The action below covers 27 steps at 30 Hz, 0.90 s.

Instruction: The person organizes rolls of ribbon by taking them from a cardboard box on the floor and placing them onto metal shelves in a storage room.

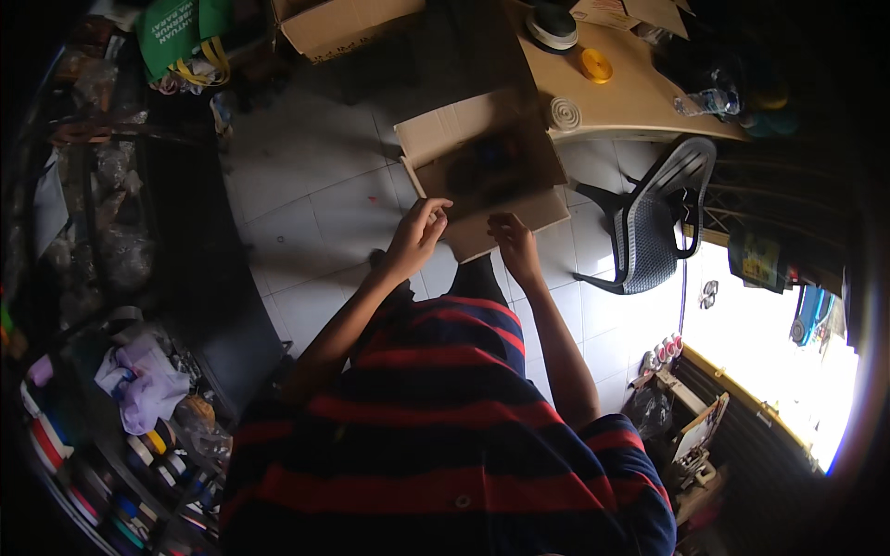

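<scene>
Cardboard box (451,127) — matt, cloth shirt (436,408) — matt, smooth wood-look desk (632,97), smooth floor tiles (348,215)

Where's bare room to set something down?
Desktop between yellow roll, beige coil and clear plastic item; floor tiles between open cardboard box and dark furniture at left, mostly bare. Crowded: lower left, coloured rolls and lilac cloth.

Overall dim | overexposed opening (788,366), right, main light | glare on floor tiles (593,320), right of centre | box (454,122) interior deeply shadowed | fisheye-bent edges, black corners
</scene>
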Each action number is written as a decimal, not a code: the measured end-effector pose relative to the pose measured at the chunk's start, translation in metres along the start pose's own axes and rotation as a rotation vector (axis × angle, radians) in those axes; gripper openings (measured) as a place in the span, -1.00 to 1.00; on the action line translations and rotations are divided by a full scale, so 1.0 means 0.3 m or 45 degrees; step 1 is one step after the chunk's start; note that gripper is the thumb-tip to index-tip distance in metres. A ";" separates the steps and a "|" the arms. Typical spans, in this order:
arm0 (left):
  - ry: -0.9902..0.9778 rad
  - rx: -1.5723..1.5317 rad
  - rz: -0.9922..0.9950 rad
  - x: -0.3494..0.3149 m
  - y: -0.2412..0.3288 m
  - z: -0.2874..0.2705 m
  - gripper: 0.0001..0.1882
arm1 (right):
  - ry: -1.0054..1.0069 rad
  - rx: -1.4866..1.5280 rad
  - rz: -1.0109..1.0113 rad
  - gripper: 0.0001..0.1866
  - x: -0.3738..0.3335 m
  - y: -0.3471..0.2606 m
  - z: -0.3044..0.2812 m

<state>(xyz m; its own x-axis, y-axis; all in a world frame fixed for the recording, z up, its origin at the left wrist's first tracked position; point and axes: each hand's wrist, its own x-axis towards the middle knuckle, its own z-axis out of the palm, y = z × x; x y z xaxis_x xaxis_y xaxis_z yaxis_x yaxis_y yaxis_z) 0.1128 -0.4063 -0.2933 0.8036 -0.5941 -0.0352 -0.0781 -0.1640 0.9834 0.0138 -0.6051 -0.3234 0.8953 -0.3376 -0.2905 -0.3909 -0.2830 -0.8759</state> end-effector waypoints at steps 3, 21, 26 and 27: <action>0.065 -0.023 -0.216 0.095 -0.183 0.109 -0.77 | -0.098 -0.298 0.013 -0.83 0.186 0.152 -0.022; 0.231 1.077 -0.816 0.380 -0.930 0.503 -0.20 | -1.139 -1.127 -0.226 -0.59 0.711 0.682 -0.072; 0.008 1.158 -0.716 0.452 -0.708 0.467 -0.27 | -1.003 -0.678 -0.297 -0.63 0.692 0.627 -0.076; 0.030 0.982 -0.612 0.429 -0.733 0.492 -0.33 | -0.990 -0.702 -0.232 -0.65 0.690 0.628 -0.071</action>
<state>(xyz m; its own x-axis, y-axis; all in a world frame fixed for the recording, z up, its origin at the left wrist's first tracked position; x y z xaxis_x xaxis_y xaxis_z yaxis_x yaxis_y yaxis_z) 0.1465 -0.5630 -0.5404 0.8627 -0.3105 -0.3991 -0.0975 -0.8766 0.4713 0.1209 -0.7474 -0.5404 0.7660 0.3847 -0.5151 -0.0999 -0.7202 -0.6865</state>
